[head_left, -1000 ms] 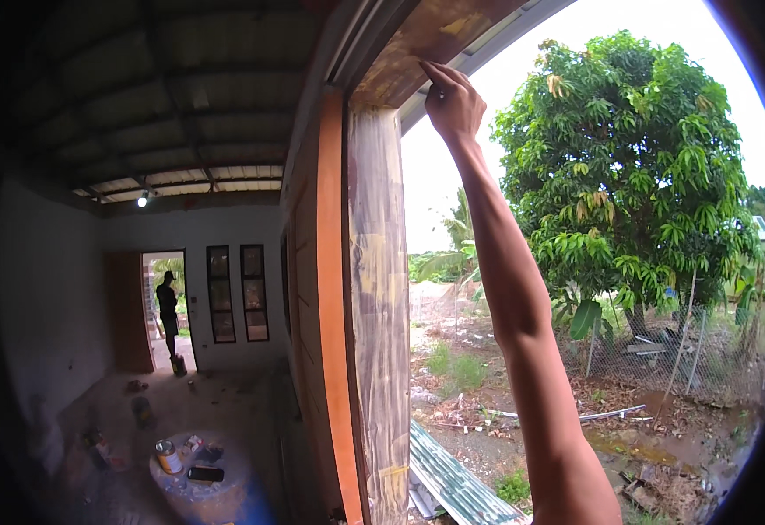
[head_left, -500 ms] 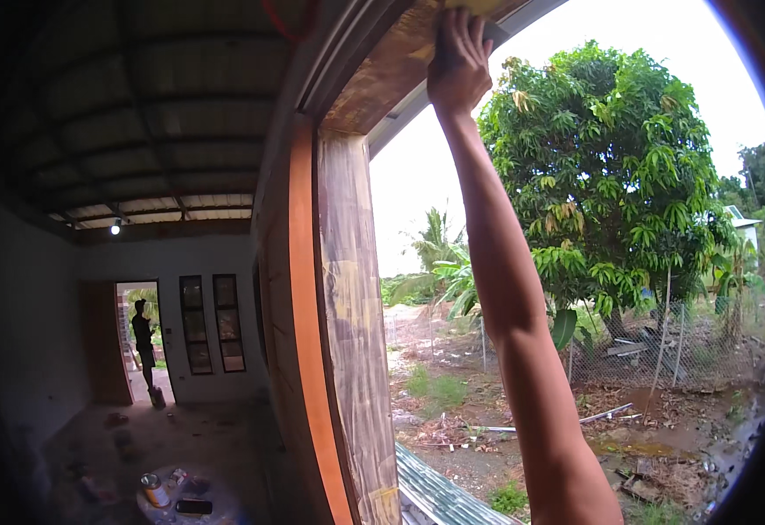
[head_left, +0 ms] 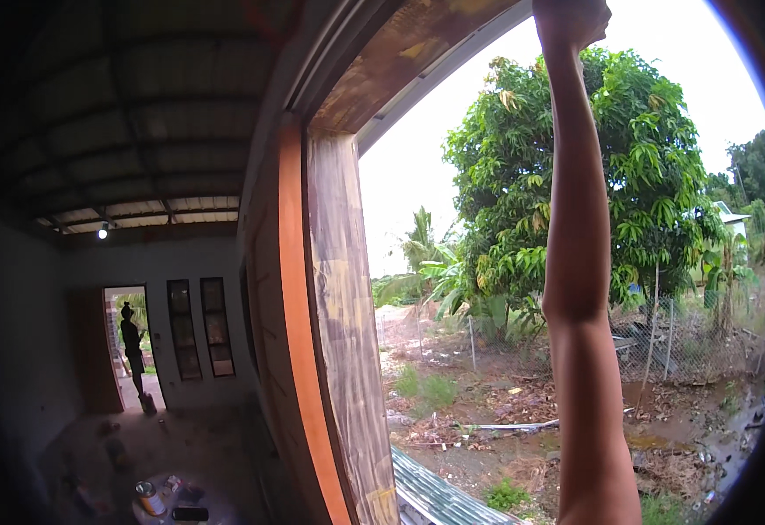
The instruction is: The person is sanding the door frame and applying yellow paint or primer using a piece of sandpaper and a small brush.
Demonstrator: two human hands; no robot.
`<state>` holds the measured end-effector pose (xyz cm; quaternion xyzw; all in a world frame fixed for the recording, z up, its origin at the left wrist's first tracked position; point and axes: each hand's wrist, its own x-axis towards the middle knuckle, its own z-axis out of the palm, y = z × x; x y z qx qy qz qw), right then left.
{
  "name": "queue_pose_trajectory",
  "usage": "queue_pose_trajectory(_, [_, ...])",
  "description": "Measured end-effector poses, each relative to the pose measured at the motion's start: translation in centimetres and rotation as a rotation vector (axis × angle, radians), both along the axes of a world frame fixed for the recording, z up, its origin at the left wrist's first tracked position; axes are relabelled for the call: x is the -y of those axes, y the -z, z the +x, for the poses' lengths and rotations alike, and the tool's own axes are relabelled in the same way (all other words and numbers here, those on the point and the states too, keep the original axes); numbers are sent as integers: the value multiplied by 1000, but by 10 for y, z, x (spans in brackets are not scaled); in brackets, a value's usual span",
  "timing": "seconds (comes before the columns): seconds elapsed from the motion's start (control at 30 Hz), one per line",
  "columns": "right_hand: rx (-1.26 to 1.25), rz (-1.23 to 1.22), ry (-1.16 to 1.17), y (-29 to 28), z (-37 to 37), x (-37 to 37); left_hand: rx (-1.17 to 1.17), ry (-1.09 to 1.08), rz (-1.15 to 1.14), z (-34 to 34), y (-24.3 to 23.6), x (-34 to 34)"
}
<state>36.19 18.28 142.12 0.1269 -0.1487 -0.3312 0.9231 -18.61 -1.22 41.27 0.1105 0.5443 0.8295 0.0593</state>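
Note:
My right arm reaches straight up on the right side of the view. My right hand (head_left: 572, 21) is at the top edge, by the upper beam of a wooden frame. Its fingers look curled and closed, but the picture's edge cuts them off, and whatever they hold cannot be made out. The underside of the wooden beam (head_left: 400, 57) is brown with yellowish patches. Below its left end stands a wooden post (head_left: 343, 289) with streaky grey-brown faces and pale yellow smears. An orange strip (head_left: 299, 306) runs down beside the post. My left hand is out of view.
Inside the dark room at left, a can (head_left: 149, 498) and a dark phone-like object (head_left: 190, 514) rest on a round surface. A person (head_left: 131, 341) stands in the far doorway. Outside are corrugated sheets (head_left: 444, 494), a leafy tree (head_left: 505, 175) and a wire fence (head_left: 706, 341).
My right hand has moved right along the upper beam, and its fingers have partly left the picture. A dark grey edge seen at the hand before no longer shows. The view has shifted slightly.

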Motion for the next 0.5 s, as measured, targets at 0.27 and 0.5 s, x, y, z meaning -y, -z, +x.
queue_pose_trajectory(0.27, [176,58,-87,31,-128,-55,-74,-157,-90,25,-17,-7])
queue_pose_trajectory(0.5, [182,-155,146,36,-210,-147,71,-77,-29,58,-26,27])
